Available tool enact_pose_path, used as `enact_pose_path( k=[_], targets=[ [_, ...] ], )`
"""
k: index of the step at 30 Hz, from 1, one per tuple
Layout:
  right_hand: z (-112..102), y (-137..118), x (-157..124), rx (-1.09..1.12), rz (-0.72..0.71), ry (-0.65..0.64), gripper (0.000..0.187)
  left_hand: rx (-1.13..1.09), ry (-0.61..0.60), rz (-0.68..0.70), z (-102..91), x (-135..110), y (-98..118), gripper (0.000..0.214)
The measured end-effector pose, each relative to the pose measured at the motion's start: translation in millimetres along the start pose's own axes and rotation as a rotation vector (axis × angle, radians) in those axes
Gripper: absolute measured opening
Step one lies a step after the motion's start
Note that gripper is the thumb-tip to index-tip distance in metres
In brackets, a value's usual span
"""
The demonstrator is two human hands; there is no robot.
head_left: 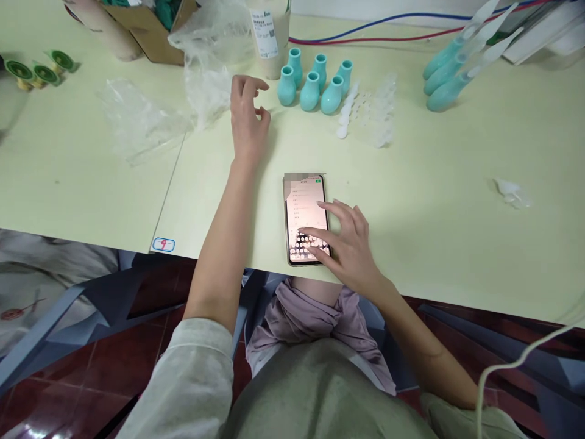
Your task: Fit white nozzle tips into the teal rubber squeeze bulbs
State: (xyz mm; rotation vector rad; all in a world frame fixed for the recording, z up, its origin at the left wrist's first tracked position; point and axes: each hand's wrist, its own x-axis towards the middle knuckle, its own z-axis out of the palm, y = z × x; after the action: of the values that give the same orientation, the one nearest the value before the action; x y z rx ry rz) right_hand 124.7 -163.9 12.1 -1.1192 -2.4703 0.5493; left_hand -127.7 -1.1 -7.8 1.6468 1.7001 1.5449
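A smartphone [307, 210] lies face up near the table's front edge, its screen lit with a list above a keyboard. Over its lower right side is my right hand [350, 244], fingers spread and fingertips at the screen. My left hand [249, 116] rests on the table farther back, fingers loosely curled and apart, holding nothing. Just right of it stand several small turquoise vases [309, 91] in two rows. Small white plastic pieces [350, 110] and a clear plastic strip [385, 113] lie beside the vases.
Behind my left hand are a labelled cup [269, 42], a clear plastic bag [205, 79] and a cardboard box [158, 30]. Turquoise-handled brushes [448, 85] lie at the right back, and green round pieces [46, 73] at the far left. A pale cable [516, 363] hangs at lower right.
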Motion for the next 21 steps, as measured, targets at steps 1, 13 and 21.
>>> enact_pose_path(
  k=[1, 13, 21],
  targets=[
    [-0.1, 0.0, 0.3, -0.002, 0.001, -0.005, 0.025, -0.01, -0.006, -0.005, 0.2, 0.2, -0.4, 0.022],
    [-4.0, 10.9, -16.2, 0.112, 0.005, 0.205, 0.037, -0.053, 0.002, 0.019, 0.0, -1.0, -0.9, 0.023],
    [-0.2, 14.0, -21.0, 0.119, -0.045, 0.195, 0.045, 0.014, -0.003, 0.036, -0.5, -2.6, 1.7, 0.027]
  ],
)
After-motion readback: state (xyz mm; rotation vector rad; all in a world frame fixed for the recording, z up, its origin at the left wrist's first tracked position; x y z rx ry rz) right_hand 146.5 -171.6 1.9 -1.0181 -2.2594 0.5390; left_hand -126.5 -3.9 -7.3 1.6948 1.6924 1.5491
